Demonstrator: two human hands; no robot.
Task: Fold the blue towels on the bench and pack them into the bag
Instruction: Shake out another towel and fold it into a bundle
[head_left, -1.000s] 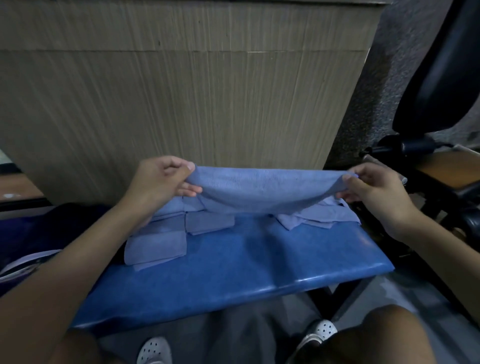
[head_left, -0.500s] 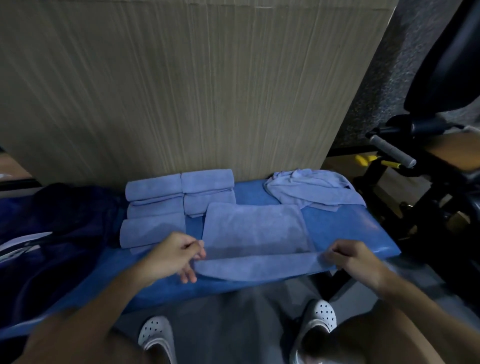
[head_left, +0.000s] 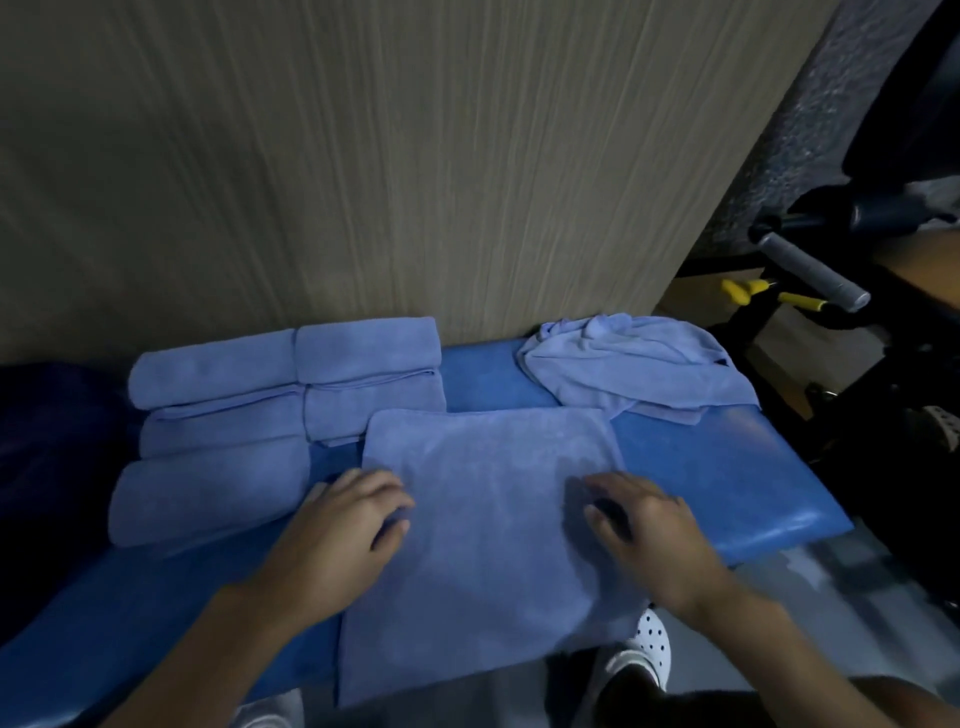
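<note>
Blue padded bench (head_left: 727, 467) fills the foreground, and below its front edge we see a white perforated clog (head_left: 652, 642) on the grey floor. On the padding lies a blue towel (head_left: 488, 545), spread flat, with its near edge hanging over the front of the bench. Both hands rest on it palm down and grip nothing. The left hand (head_left: 332, 540) lies across the towel's left edge with its fingers loosely bent. The right hand (head_left: 649, 540) presses the right part with its fingers spread.

Just behind the left hand we find a block of folded towels (head_left: 280, 400), set in two columns that touch each other. Its right column meets the far left corner of the spread towel. At the far right of the bench sits a crumpled towel (head_left: 639, 364), unfolded and touching the spread one's far right corner.

At the left end is a dark blue shape (head_left: 52, 441), too dim for us to identify. Behind everything stands a wood-grain panel (head_left: 415, 156). To its right we see black gym equipment with a grey grip bar (head_left: 810, 270).
</note>
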